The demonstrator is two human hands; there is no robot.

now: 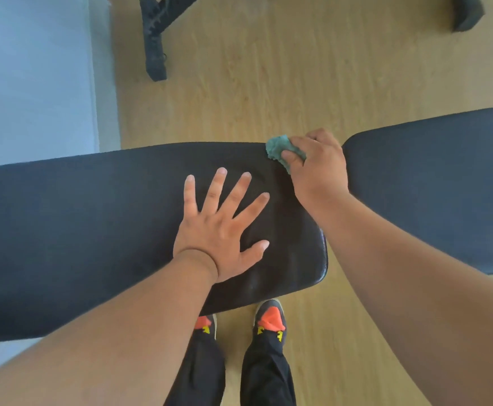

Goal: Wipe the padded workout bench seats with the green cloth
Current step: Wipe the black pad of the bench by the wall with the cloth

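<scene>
Wiping the far corner of a bench pad while bracing it with the other hand.

The right hand (315,165) is bunching the green cloth (280,150) in closed fingers and pressing it onto the far right corner of the near padded seat (92,224), probably working the edge. The left hand (221,230) is lying flat with fingers spread, holding nothing, likely steadying the pad. A second padded seat (444,186) is sitting just beside, seemingly unwiped, though the view cannot confirm that.
</scene>
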